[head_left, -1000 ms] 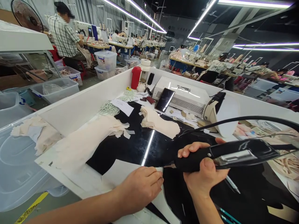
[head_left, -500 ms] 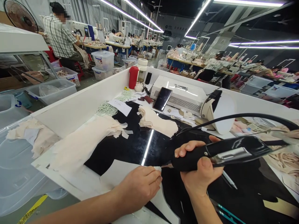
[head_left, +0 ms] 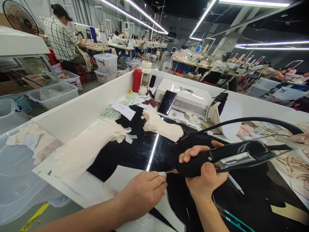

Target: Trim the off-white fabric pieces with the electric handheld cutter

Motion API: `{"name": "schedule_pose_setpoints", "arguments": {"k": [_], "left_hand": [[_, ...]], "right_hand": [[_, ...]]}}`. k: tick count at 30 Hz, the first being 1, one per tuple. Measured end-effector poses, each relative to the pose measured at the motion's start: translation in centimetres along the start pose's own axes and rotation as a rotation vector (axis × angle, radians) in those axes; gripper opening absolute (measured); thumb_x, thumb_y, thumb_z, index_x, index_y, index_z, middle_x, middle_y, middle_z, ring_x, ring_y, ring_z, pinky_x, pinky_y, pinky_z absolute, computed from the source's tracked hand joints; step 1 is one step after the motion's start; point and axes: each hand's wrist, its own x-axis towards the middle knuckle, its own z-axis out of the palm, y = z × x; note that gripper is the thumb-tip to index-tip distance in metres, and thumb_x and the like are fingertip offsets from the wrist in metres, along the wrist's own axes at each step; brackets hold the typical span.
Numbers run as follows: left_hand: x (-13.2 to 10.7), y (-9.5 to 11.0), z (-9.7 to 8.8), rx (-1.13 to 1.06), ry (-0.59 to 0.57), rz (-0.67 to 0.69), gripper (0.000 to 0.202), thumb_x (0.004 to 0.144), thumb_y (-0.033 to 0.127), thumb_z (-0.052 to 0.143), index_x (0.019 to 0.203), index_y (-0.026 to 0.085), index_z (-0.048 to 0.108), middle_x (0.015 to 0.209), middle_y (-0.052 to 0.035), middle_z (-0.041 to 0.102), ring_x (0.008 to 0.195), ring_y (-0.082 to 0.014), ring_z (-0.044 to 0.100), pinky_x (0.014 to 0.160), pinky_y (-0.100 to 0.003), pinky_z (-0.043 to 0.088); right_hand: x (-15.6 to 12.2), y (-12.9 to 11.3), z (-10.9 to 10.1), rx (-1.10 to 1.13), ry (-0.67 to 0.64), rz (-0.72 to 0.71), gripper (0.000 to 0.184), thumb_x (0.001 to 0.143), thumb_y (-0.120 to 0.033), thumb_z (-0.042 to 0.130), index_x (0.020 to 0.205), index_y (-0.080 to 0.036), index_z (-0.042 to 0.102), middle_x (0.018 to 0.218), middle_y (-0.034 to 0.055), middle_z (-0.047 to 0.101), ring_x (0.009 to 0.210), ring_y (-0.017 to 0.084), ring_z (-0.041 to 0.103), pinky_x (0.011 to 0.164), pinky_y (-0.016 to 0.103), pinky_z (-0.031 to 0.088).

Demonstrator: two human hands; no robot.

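Note:
My right hand grips a black corded hand tool, held level, its metal tip pointing left toward my left hand's fingertips. My left hand rests on the glossy black worktop, fingers pinched on the edge of a small white piece right at the tool's tip. Whether tip and piece touch cannot be told. The tool's black cable arcs up and off to the right.
Cream fabric pieces lie in a pile at left and a stack farther back. A white machine box with a phone leaning on it, a red bottle and a white lamp head stand behind. Teal-handled tool lies lower right. A person works far left.
Both hands hold almost the same pose; the tool and my right hand have shifted slightly left, and the view has drifted a little.

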Motion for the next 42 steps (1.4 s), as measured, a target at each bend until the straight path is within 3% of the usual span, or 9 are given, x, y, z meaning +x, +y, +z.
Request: {"name": "schedule_pose_setpoints", "arguments": {"k": [9,33,42], "left_hand": [[-0.28,-0.05,-0.46,0.014,-0.093,-0.018,0.016,0.106,0.009,0.054,0.114,0.010,0.068,0.116,-0.0081,0.072,0.102,-0.0196,0.067,0.079,-0.032,0.058],[-0.67,-0.24,-0.08,0.047,-0.054,0.011,0.017,0.104,0.008,0.056,0.115,0.007,0.069,0.120,-0.0099,0.072,0.104,-0.0224,0.067,0.079,-0.035,0.058],[-0.33,-0.17,-0.41,0.029,-0.027,0.011,0.018,0.105,0.007,0.053,0.113,0.006,0.069,0.119,-0.0101,0.073,0.099,-0.0207,0.067,0.075,-0.032,0.056]], "right_hand": [[-0.13,0.09,-0.10,0.024,-0.011,0.007,0.052,0.077,-0.042,0.089,0.119,-0.029,0.061,0.077,-0.0066,0.067,0.054,0.013,0.060,0.047,0.027,0.053],[0.07,-0.13,0.23,0.004,0.036,-0.016,0.048,0.078,-0.043,0.086,0.116,-0.028,0.062,0.075,-0.0064,0.065,0.053,0.013,0.058,0.047,0.029,0.052],[-0.40,0.56,0.00,-0.013,-0.023,-0.016,0.044,0.082,-0.040,0.083,0.118,-0.029,0.060,0.079,-0.0060,0.066,0.056,0.014,0.061,0.050,0.030,0.055]]}}
